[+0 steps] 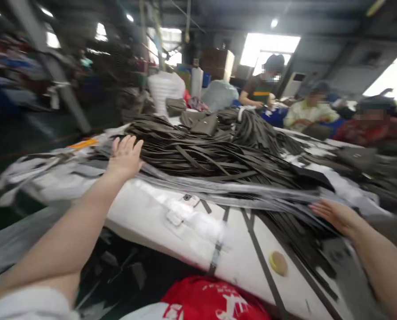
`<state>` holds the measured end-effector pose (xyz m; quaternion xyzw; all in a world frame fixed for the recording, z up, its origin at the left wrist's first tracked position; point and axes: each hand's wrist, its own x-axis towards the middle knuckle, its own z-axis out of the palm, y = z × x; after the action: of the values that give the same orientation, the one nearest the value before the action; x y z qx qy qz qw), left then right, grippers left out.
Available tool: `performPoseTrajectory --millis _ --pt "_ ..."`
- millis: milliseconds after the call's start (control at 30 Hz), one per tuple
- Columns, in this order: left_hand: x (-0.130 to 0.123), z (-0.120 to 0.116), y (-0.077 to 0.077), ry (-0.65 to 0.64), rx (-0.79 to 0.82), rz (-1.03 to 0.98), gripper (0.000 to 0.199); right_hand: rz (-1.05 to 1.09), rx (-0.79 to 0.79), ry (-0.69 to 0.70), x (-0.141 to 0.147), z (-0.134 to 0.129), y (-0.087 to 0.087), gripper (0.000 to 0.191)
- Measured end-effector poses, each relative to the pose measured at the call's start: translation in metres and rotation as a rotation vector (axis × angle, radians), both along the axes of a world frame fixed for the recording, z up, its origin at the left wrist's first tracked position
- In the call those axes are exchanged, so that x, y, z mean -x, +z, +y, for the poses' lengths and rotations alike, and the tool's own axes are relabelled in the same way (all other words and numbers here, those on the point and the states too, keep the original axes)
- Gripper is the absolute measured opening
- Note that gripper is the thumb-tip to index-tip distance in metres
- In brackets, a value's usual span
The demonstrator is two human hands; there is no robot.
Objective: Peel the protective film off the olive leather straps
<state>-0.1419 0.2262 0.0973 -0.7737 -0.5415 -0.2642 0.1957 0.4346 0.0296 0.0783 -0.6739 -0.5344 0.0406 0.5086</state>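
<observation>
My left hand (125, 156) reaches out over the left end of a large heap of dark grey-brown straps (198, 151). Its fingers are spread, and it lies beside a long band of thin translucent plastic (218, 186). That band runs along the near edge of the heap towards my right hand (338, 215). My right hand is blurred, its fingers stretched out against the right end of the plastic and the straps there. Whether it also pinches the plastic is unclear. Several loose straps (260, 253) trail down across the white table (145, 215).
On the table's near side lie a phone (189, 199), a clear plastic wrap (201, 222) and a round yellow-brown roll (278, 263). Flat dark pieces (356, 158) lie to the right. Three people sit or stand across the table; a slanted post (67, 95) rises at left.
</observation>
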Motion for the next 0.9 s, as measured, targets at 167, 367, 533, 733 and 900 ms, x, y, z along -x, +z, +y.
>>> performPoseTrajectory --millis 167,367,533,733,900 --pt "-0.093 -0.049 -0.109 -0.362 0.115 -0.054 0.053 -0.097 0.355 0.003 0.009 -0.088 -0.056 0.017" --pt "-0.136 -0.1 -0.19 -0.382 0.307 -0.079 0.06 -0.631 0.554 0.253 0.079 -0.149 -0.127 0.039" --pt "-0.129 -0.107 -0.201 -0.332 0.336 -0.072 0.059 -0.818 0.499 0.168 0.081 -0.162 -0.171 0.054" --pt "-0.113 -0.123 -0.203 -0.272 0.334 -0.138 0.055 -0.791 0.414 0.181 0.1 -0.133 -0.143 0.033" --pt "-0.091 -0.143 -0.197 -0.185 0.265 -0.262 0.049 -0.588 0.319 0.358 0.163 -0.09 -0.126 0.029"
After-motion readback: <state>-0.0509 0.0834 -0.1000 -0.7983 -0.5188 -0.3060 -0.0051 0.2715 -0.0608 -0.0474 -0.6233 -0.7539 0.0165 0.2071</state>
